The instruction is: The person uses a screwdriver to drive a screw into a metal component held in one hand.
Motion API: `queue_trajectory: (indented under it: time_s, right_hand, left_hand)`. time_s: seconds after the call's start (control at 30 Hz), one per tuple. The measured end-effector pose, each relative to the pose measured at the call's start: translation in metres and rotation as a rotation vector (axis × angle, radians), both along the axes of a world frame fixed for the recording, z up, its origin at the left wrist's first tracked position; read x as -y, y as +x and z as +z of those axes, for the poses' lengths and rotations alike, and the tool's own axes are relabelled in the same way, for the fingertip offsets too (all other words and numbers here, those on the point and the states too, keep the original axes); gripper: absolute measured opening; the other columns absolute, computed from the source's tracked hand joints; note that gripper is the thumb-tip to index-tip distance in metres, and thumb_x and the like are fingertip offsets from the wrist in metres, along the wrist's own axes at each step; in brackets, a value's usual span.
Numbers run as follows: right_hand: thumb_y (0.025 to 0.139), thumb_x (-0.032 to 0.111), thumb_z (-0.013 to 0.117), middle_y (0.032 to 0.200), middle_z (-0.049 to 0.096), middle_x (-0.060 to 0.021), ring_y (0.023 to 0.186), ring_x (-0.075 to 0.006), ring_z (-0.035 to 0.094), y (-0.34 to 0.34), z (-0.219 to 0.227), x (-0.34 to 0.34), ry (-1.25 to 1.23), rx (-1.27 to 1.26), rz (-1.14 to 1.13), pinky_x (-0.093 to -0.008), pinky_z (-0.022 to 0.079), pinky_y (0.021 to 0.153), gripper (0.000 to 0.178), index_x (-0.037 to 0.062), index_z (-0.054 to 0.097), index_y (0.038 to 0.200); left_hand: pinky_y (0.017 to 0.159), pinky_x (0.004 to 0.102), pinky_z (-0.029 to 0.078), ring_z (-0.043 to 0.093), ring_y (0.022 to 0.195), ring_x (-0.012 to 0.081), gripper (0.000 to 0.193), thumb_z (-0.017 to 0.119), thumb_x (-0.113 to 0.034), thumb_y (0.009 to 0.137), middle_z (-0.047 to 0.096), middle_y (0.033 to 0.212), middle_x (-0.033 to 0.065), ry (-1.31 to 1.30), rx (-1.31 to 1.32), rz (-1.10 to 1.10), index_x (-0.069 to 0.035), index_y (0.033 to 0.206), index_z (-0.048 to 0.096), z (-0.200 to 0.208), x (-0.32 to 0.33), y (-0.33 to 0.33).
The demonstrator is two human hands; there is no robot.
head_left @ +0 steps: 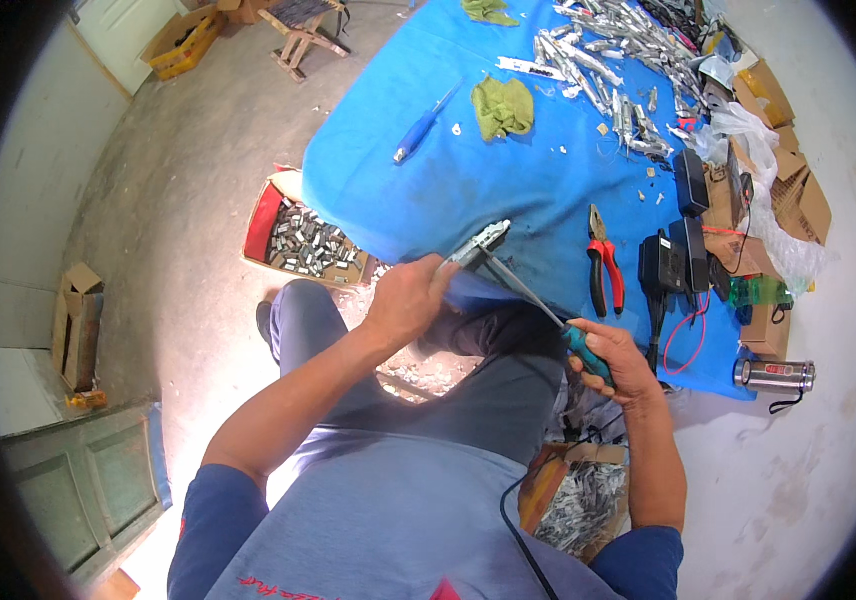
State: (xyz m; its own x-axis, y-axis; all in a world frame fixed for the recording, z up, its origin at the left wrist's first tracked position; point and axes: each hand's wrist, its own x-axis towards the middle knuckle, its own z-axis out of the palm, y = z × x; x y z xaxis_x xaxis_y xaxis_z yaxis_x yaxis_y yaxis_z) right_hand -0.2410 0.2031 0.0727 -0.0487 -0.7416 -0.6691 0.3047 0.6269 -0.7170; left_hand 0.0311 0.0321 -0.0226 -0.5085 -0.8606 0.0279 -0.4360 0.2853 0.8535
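Left grip (410, 298) is closed on the near end of a slim metal part (485, 241), silvery with pale edges, which juts past the fingers at the near edge of the blue-covered surface (368, 150). Exactly where the thumb and fingers press is partly hidden by the back of the hand. The part should be light and stiff, perhaps thin enough to bend if levered hard; its smooth sides could slip and its rims may be sharp. Its near end, pinched from both sides, seems the best place to hold, leaving the far end exposed. Further right, a screwdriver (578, 342) slants up and leftward, its tip at the part's side; whether wedged in or merely resting there, I cannot tell. Right grip (616, 362) is wrapped around its teal handle, which looks thick and secure.

As for edges, a red-walled box (261, 222) of small metal pieces (313, 240) stands just beside the surface's left corner. The near edge drops toward the lap (493, 365), so a slipped part could fall there. Red-handled pliers (603, 262) lie apart from the part, with room between for short movements; beyond them, black adapters (662, 265) and a metal flashlight (776, 376) limit wider swings rightward.
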Motion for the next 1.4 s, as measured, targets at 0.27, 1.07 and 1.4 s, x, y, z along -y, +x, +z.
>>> queue_trajectory:
  time_s: [0.27, 1.07, 1.4]
  right_hand:
    - [0.095, 0.019, 0.065, 0.084, 0.065, -0.0036, 0.06, -0.0058, 0.052, 0.026, -0.05, -0.031, -0.388, -0.65, 0.045, -0.0225, 0.043, 0.054, 0.038, 0.0042, 0.062, 0.13]
    - [0.084, 0.011, 0.074, 0.1, 0.064, -0.006, 0.086, -0.0104, 0.06, 0.126, -0.071, 0.06, -0.444, -0.31, -0.508, -0.0264, 0.05, 0.077, 0.036, -0.0029, 0.058, 0.113]
    - [0.079, 0.006, 0.072, 0.095, 0.067, -0.004, 0.08, -0.009, 0.061, 0.1, -0.049, 0.045, -0.47, -0.203, -0.369, -0.0234, 0.05, 0.071, 0.036, -0.0035, 0.061, 0.113]
  left_hand:
    - [0.058, 0.048, 0.042, 0.056, 0.063, 0.0427, 0.043, 0.053, -0.038, 0.101, 0.057, 0.066, 0.0216, -0.075, 0.068, 0.001, 0.0, 0.083, 0.061, 0.008, -0.003, -0.007]
    - [0.058, 0.0427, 0.048, 0.063, 0.061, 0.0359, 0.025, 0.07, -0.026, 0.084, 0.064, 0.066, 0.0166, -0.133, -0.001, -0.019, -0.003, 0.078, 0.063, 0.023, -0.054, -0.033]
    - [0.058, 0.0308, 0.046, 0.057, 0.063, 0.0117, 0.03, 0.072, -0.028, 0.088, 0.062, 0.069, 0.0036, 0.384, -0.075, -0.343, 0.0, 0.082, 0.062, 0.011, -0.045, -0.005]
